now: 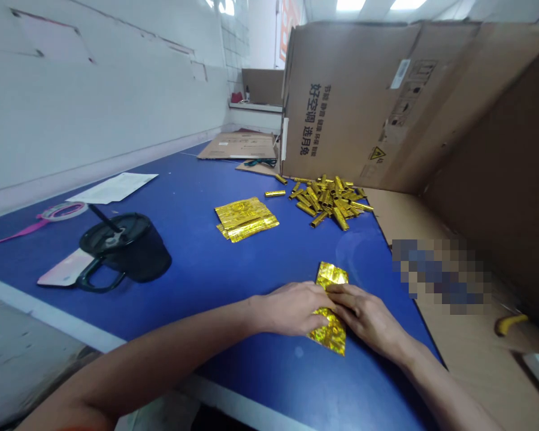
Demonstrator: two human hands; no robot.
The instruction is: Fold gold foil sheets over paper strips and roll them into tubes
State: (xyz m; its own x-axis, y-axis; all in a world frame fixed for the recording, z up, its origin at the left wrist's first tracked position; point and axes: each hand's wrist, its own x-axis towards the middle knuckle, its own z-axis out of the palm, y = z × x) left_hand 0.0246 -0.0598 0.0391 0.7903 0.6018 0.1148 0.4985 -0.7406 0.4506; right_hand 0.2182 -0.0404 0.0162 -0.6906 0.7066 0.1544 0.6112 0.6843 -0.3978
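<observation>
A shiny gold foil sheet lies on the blue table near its right edge, with both hands meeting over its middle. My left hand comes in from the left, its fingers closed on the foil and partly over it. From the right, my right hand presses its fingertips against the same sheet, touching the left fingers. The foil's middle is hidden under the fingers. Beyond lies a small stack of flat gold foil sheets. Farther right is a pile of short, rolled gold foil tubes, several of them loose at its edge.
A black lidded mug with a straw stands at left, near a tape roll and white paper. Flattened cardboard lies at the back. A large cardboard box rises behind the tubes. At far right is a banana.
</observation>
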